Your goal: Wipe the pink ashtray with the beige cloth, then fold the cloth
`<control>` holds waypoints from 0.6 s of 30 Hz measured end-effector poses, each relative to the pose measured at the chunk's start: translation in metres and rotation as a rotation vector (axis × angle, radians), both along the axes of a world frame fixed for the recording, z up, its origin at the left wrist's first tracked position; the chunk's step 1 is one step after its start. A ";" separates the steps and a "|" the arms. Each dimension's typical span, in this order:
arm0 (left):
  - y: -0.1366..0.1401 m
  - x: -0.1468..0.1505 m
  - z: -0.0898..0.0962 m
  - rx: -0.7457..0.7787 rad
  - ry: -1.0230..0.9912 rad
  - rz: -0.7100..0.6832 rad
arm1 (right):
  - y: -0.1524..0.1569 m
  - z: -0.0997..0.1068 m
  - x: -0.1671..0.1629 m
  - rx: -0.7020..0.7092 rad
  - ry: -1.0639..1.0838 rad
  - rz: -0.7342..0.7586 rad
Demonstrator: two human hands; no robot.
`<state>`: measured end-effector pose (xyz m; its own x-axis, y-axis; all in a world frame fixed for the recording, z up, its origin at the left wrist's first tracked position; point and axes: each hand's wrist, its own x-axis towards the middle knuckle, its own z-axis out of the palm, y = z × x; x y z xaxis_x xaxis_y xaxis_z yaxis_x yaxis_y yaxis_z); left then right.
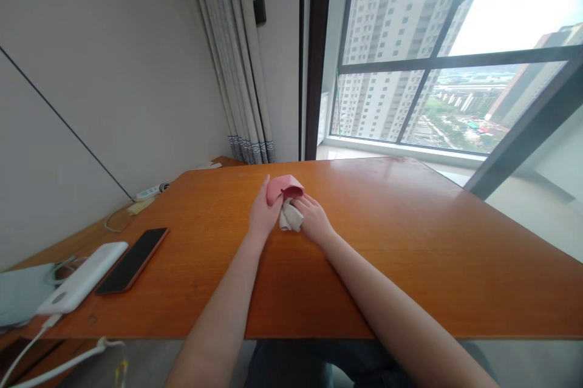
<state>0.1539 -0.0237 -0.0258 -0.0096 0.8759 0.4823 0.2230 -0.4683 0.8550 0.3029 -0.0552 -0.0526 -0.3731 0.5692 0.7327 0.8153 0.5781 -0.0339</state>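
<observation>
My left hand (266, 212) is closed round the left side of a small pink container (283, 184) with angular sides. The container is tilted, and its dark opening faces me. In my right hand (315, 219) a crumpled white cloth (290, 218) is gripped, hanging just below the container's opening. The right fingertips lie close to the container's rim; whether they touch it I cannot tell. Both hands are over the middle of the wooden table (410, 254).
On the left lie a black-screened phone (133, 260) and a white power bank (84, 277) with a cable plugged in. Behind them are a power strip (148, 192) and papers (22, 294). A curtain (232, 60) and a large window (410, 66) stand beyond the table.
</observation>
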 end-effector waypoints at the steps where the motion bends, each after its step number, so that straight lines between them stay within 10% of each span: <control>1: -0.001 -0.002 0.002 -0.003 0.027 0.007 | 0.000 0.000 0.001 0.018 -0.014 0.006; 10: -0.008 0.033 -0.025 -0.295 -0.375 -0.103 | -0.005 -0.005 -0.005 0.053 0.179 0.067; 18: -0.001 -0.009 0.001 0.000 0.099 0.047 | -0.001 0.000 0.001 -0.067 0.081 0.081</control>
